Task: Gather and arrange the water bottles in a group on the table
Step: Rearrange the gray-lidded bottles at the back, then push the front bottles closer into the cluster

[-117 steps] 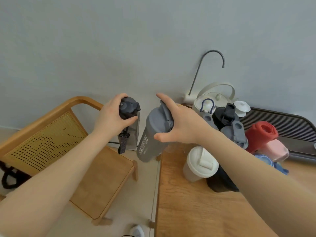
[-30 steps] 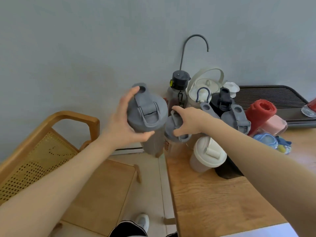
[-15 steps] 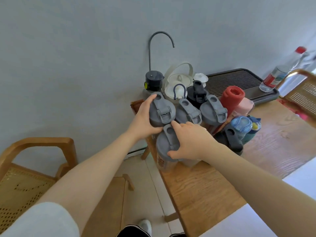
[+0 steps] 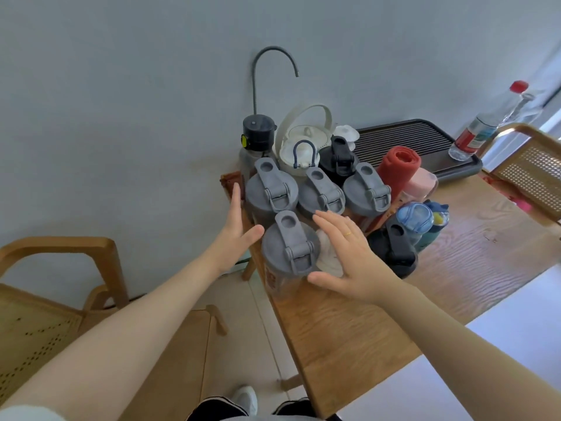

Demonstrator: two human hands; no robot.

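Observation:
Several bottles stand packed together at the far left corner of the wooden table (image 4: 364,323). Three grey flip-lid shakers form a row, the left one (image 4: 271,191) nearest my left hand. A fourth grey shaker (image 4: 290,247) stands in front of them at the table edge. My left hand (image 4: 238,223) is open with straight fingers just left of the shakers, holding nothing. My right hand (image 4: 349,256) is open, fingers spread, just right of the front shaker and over a white-lidded cup (image 4: 326,256). Red (image 4: 399,167), pink, blue (image 4: 414,218) and black (image 4: 394,250) bottles stand at the right.
A white kettle (image 4: 305,138) and a dark-capped bottle (image 4: 258,138) stand behind the group, under a curved spout (image 4: 273,56). A black ribbed tray (image 4: 416,141) holds a clear red-capped bottle (image 4: 482,123). Wooden cane chairs stand at the left (image 4: 60,299) and far right (image 4: 528,165).
Both hands have let go of the grey shakers and drawn slightly back, fingers now straight. The shakers stand on the table in the group.

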